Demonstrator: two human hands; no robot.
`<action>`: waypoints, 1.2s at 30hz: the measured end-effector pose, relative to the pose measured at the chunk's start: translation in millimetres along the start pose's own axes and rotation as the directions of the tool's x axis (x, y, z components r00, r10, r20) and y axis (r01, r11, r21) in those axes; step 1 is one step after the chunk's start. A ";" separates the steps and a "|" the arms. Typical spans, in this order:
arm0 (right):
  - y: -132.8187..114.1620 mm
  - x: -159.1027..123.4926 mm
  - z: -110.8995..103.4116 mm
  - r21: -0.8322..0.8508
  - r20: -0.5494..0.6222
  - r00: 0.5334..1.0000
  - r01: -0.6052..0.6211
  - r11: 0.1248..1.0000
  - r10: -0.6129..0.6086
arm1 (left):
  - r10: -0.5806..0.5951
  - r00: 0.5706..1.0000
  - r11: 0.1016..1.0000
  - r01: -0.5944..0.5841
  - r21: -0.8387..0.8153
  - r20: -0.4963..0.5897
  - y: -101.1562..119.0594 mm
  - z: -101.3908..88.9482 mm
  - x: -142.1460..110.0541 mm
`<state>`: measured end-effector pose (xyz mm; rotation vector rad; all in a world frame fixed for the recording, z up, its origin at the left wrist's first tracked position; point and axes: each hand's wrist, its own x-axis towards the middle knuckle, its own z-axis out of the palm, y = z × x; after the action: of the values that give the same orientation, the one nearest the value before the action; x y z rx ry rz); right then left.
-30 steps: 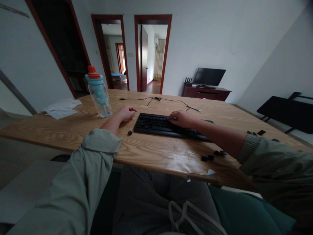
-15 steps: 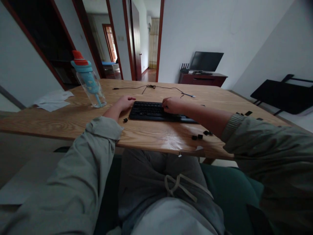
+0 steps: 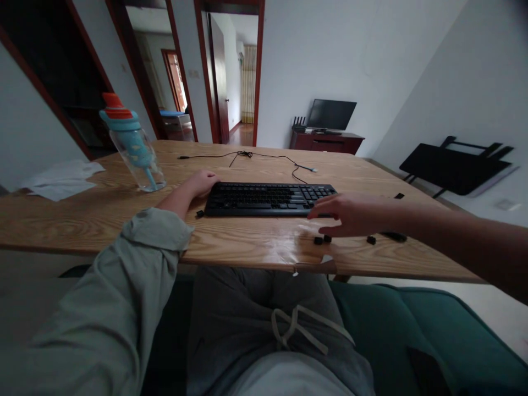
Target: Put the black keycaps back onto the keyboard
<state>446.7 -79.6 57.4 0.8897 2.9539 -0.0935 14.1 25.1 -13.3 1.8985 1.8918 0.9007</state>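
A black keyboard lies flat on the wooden table, with several gaps in its keys where keycaps are off. My left hand rests against its far left corner, fingers bent around the edge. Over the near right corner, my right hand is open, thumb and fingers apart, with nothing visible between them. Just below those fingers sit two small black keycaps. Another keycap lies under the right forearm, and a single keycap is by the keyboard's near left corner. A black object is partly hidden by the forearm.
Behind the keyboard a thin black cable stretches across the table. A clear bottle with a blue and red top stands at the left, beside crumpled white paper. Torn film hangs at the front edge.
My right hand has left the keyboard's middle, moving right and nearer to me, and its fingers have spread. My left hand stays at the corner. The whole view has shifted.
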 end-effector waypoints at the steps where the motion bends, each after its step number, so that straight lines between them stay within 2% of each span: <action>1: -3.0 -7.4 7.3 0.006 0.013 1.000 0.008 1.000 -0.008 | 0.008 1.000 1.000 -0.008 0.011 0.000 -0.4 -0.9 -0.8; 4: -8.5 -18.4 24.2 0.009 0.005 0.999 0.045 0.999 -0.045 | 0.011 0.999 0.999 -0.013 -0.045 -0.049 -1.6 -3.6 -3.2; 7: -11.6 -16.4 29.7 0.002 -0.001 0.996 0.093 0.996 -0.093 | -0.005 0.996 0.996 -0.003 -0.087 -0.085 -2.2 -6.3 -6.2; 13: -15.0 7.1 28.0 0.027 0.014 0.989 0.147 0.989 -0.148 | 0.040 0.996 0.998 -0.043 -0.041 -0.078 -2.7 -9.6 -12.3; 18: -20.9 26.1 32.4 0.112 -0.035 0.998 0.063 0.992 -0.060 | 0.032 0.994 0.999 -0.035 -0.028 -0.104 -4.7 -10.8 -12.5; 22: -31.9 34.8 34.7 0.207 -0.070 0.987 0.157 0.966 -0.146 | 0.022 0.993 0.999 -0.027 -0.041 -0.112 -2.2 -12.6 -14.5; 24: -35.8 37.8 35.4 0.243 -0.079 0.987 0.153 0.958 -0.137 | 0.017 0.993 0.998 -0.024 -0.059 -0.116 0.8 -13.5 -16.9; 27: -37.2 40.0 37.2 0.222 -0.094 0.990 0.121 0.967 -0.102 | -0.004 0.993 0.996 -0.007 -0.089 -0.117 5.0 -14.6 -20.3; 33: -34.4 42.1 37.4 0.176 -0.119 0.974 0.209 0.962 -0.190 | -0.025 0.994 0.995 0.014 -0.102 -0.108 5.4 -15.2 -20.8; 36: -20.8 58.2 28.1 0.129 -0.195 0.973 0.151 0.980 -0.124 | -0.015 0.995 0.994 0.004 -0.113 -0.095 1.9 -14.8 -18.6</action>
<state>387.8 -67.0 26.1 0.7443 3.2171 -0.2447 7.7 3.6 -4.9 1.8095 1.8588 1.0894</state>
